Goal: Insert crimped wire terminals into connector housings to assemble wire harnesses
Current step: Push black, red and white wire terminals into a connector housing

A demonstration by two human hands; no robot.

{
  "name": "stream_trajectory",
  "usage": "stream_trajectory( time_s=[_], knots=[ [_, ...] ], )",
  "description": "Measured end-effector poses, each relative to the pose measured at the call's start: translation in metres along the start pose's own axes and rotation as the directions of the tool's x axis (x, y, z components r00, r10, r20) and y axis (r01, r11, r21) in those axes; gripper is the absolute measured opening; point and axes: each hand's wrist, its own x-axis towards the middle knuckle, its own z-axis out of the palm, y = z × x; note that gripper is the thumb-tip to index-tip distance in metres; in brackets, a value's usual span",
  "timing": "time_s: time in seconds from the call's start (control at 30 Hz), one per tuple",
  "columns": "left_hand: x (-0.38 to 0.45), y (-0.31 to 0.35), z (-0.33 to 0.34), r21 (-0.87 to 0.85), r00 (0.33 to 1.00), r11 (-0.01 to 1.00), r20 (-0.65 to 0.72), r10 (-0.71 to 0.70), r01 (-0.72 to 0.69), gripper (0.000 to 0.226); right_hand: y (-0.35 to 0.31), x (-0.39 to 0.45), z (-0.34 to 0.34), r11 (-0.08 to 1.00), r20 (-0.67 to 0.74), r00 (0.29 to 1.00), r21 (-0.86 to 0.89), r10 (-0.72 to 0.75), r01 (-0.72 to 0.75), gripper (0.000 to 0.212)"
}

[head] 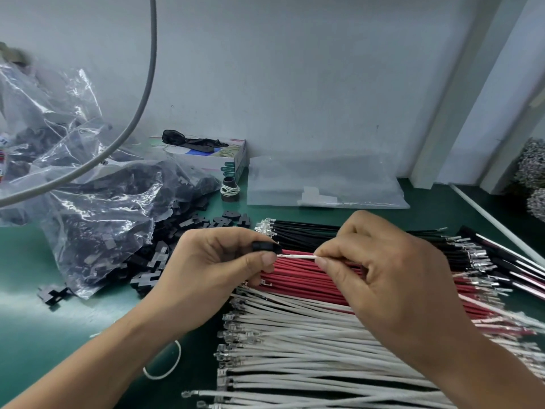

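My left hand [218, 267] pinches a small black connector housing [265, 247] between thumb and forefinger. My right hand [380, 267] pinches a white wire [298, 256] whose metal terminal tip points left and meets the housing's opening. Below both hands lie rows of crimped wires on the green mat: black wires [309, 231] at the back, red wires [309, 278] in the middle, white wires [309, 343] nearest me, terminals facing left. Loose black housings [165, 261] are spilled left of the wires.
A clear plastic bag [97, 208] of black housings lies at left, a grey cable [138, 107] hanging over it. A tissue box [212, 157] and flat plastic sleeve [324, 184] sit against the wall. A rubber band [165, 364] lies by my left forearm. More terminals are piled far right [533, 172].
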Motion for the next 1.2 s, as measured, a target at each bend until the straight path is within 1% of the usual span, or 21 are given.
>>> stream_trajectory(
  time_s=[0.2, 0.37, 0.43, 0.5, 0.53, 0.6, 0.63, 0.67, 0.77, 0.83, 0.9, 0.97, 1.03, 1.07, 1.1, 1.13, 1.2],
  knots=[
    [0.0, 0.003, 0.0, -0.032, 1.0, 0.999, -0.004, -0.013, 0.013, 0.017, 0.002, 0.001, 0.001, 0.997, -0.107, 0.992, -0.005, -0.072, 0.072, 0.008],
    [-0.001, 0.004, 0.002, -0.07, 0.999, 0.997, 0.033, -0.026, 0.028, 0.019, 0.0, -0.001, 0.008, 0.978, -0.154, 0.973, -0.151, -0.17, 0.147, 0.016],
    [-0.002, 0.004, 0.002, -0.067, 0.998, 0.997, 0.044, -0.039, 0.042, 0.019, -0.002, -0.003, 0.012, 0.977, -0.158, 0.972, -0.15, -0.173, 0.149, 0.016],
    [-0.001, 0.004, 0.0, -0.068, 0.997, 0.996, 0.043, -0.059, 0.062, 0.02, -0.003, -0.004, 0.015, 0.987, -0.126, 0.981, -0.079, -0.146, 0.137, 0.013],
    [-0.001, 0.005, -0.002, -0.073, 0.997, 0.995, 0.044, -0.07, 0.073, 0.021, -0.003, -0.005, 0.016, 0.994, -0.112, 0.988, -0.002, -0.109, 0.109, 0.011],
    [-0.001, 0.006, -0.004, -0.076, 0.995, 0.993, 0.066, -0.081, 0.086, 0.024, 0.001, -0.004, 0.016, 0.98, -0.082, 0.997, 0.198, 0.008, 0.009, 0.009],
    [-0.001, 0.007, -0.004, -0.069, 0.993, 0.994, 0.085, -0.078, 0.084, 0.024, 0.002, -0.004, 0.016, 0.968, -0.072, 0.997, 0.25, 0.041, -0.022, 0.009],
    [-0.001, 0.008, -0.004, -0.058, 0.992, 0.995, 0.104, -0.073, 0.079, 0.023, 0.002, -0.004, 0.015, 0.97, -0.072, 0.997, 0.242, 0.036, -0.017, 0.008],
    [-0.001, 0.011, -0.004, -0.018, 0.989, 0.998, 0.134, -0.06, 0.063, 0.017, -0.001, -0.001, 0.011, 0.997, -0.098, 0.993, 0.045, -0.065, 0.07, 0.009],
    [-0.001, 0.012, -0.004, 0.009, 0.988, 0.998, 0.146, -0.058, 0.057, 0.015, 0.0, 0.001, 0.009, 0.993, -0.094, 0.988, -0.017, -0.121, 0.12, 0.01],
    [-0.002, 0.013, -0.003, 0.015, 0.988, 0.998, 0.138, -0.062, 0.06, 0.016, 0.002, 0.002, 0.008, 0.994, -0.05, 0.994, 0.038, -0.099, 0.101, 0.01],
    [-0.001, 0.014, -0.004, -0.006, 0.987, 0.997, 0.14, -0.073, 0.075, 0.016, 0.003, 0.002, 0.008, 0.983, 0.028, 1.0, 0.185, -0.01, 0.005, 0.011],
    [-0.001, 0.013, -0.005, -0.013, 0.986, 0.997, 0.15, -0.076, 0.078, 0.022, 0.004, 0.002, 0.008, 0.932, 0.098, 0.992, 0.346, 0.076, -0.106, 0.01],
    [-0.002, 0.013, -0.005, -0.007, 0.986, 0.997, 0.15, -0.074, 0.076, 0.026, 0.005, 0.003, 0.008, 0.916, 0.109, 0.99, 0.38, 0.091, -0.127, 0.01],
    [-0.003, 0.013, -0.005, 0.008, 0.987, 0.998, 0.144, -0.07, 0.07, 0.028, 0.005, 0.003, 0.008, 0.922, 0.1, 0.991, 0.368, 0.089, -0.12, 0.011],
    [-0.003, 0.012, -0.005, 0.028, 0.988, 0.998, 0.139, -0.066, 0.062, 0.029, 0.004, 0.003, 0.008, 0.95, 0.068, 0.996, 0.304, 0.059, -0.077, 0.011],
    [-0.003, 0.01, -0.005, 0.065, 0.989, 0.996, 0.138, -0.062, 0.054, 0.029, 0.001, 0.002, 0.008, 0.994, 0.005, 0.998, 0.097, -0.06, 0.059, 0.01]
  ],
)
